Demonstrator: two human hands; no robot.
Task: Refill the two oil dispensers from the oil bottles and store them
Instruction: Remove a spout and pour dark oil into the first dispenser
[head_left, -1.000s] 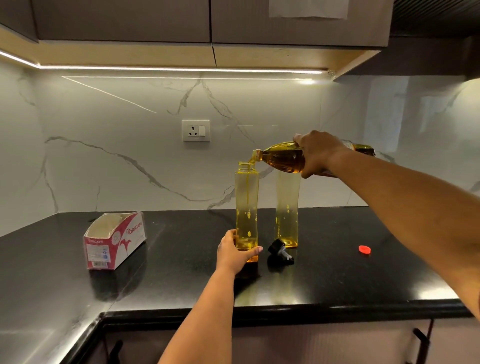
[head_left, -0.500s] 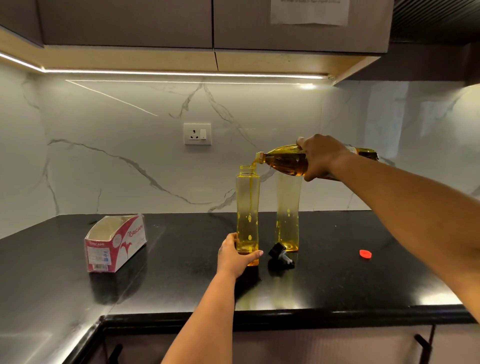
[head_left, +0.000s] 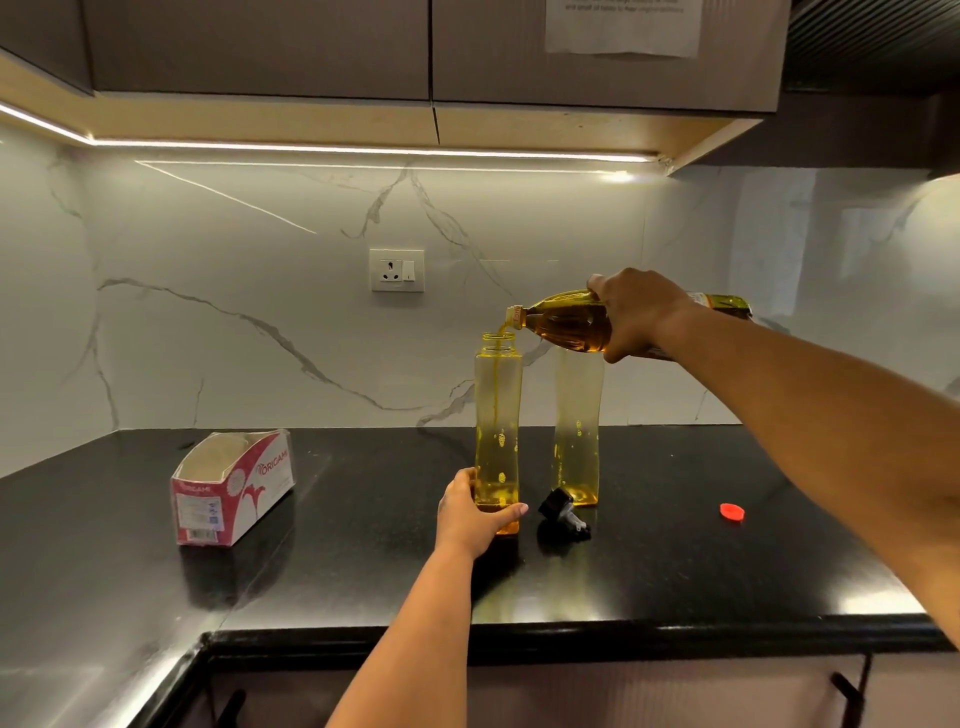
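Note:
Two tall yellow see-through dispensers stand on the black counter (head_left: 363, 561). My left hand (head_left: 470, 514) grips the base of the nearer dispenser (head_left: 497, 415), which has no lid. My right hand (head_left: 639, 314) holds an oil bottle (head_left: 563, 319) tipped almost level, and a thin stream of oil runs from its mouth into that dispenser's neck. A little oil sits at its bottom. The second dispenser (head_left: 577, 431) stands just right and behind, partly hidden by the bottle, with a little oil inside. A black dispenser cap (head_left: 561, 512) lies between them.
A red bottle cap (head_left: 732, 512) lies on the counter to the right. An open red and white cardboard box (head_left: 234, 486) sits at the left. A wall socket (head_left: 396, 270) is on the marble backsplash, cabinets hang above, and the counter's front edge is near me.
Oil keeps pouring into the nearer dispenser. Both hands hold much the same pose; the view has tilted slightly.

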